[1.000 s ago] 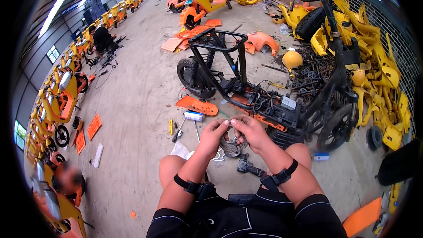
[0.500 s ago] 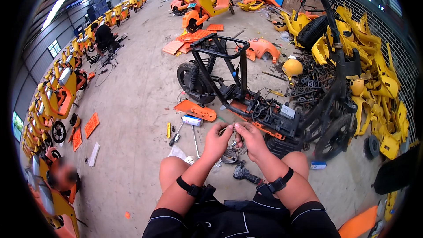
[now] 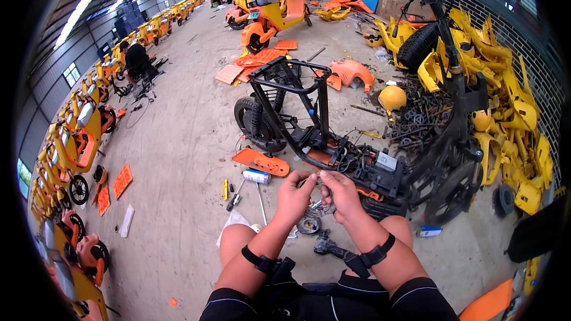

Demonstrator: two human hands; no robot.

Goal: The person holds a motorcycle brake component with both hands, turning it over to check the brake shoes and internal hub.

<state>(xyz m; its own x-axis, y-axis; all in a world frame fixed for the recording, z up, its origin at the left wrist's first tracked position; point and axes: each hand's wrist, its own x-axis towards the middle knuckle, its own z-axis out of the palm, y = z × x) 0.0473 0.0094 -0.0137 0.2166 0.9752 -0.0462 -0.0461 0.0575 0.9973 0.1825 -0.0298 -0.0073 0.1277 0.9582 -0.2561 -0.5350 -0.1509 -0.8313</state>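
Observation:
My left hand (image 3: 295, 196) and my right hand (image 3: 340, 195) meet above my knees, thumbs and fingertips pinched together on a small thin part, too small to name. A shiny metal piece (image 3: 316, 204) hangs just below the fingers. Under them on the floor lie a round grey metal part (image 3: 309, 224) and a black-and-grey power tool (image 3: 324, 244). Directly ahead stands a stripped black scooter frame (image 3: 321, 107) with exposed wiring. An orange panel (image 3: 262, 161), a spray can (image 3: 256, 177) and a screwdriver (image 3: 234, 201) lie left of my hands.
A heap of yellow panels (image 3: 511, 119) and dark hardware (image 3: 419, 131) piles up at the right. Rows of yellow-orange scooters (image 3: 89, 131) line the left, where a person in black (image 3: 135, 59) crouches. Another spray can (image 3: 428, 230) lies right of my knee.
My hands stay pinched together and sit slightly lower in the picture, with the metal piece hanging lower and less visible between them. The surroundings have shifted slightly as the view moves.

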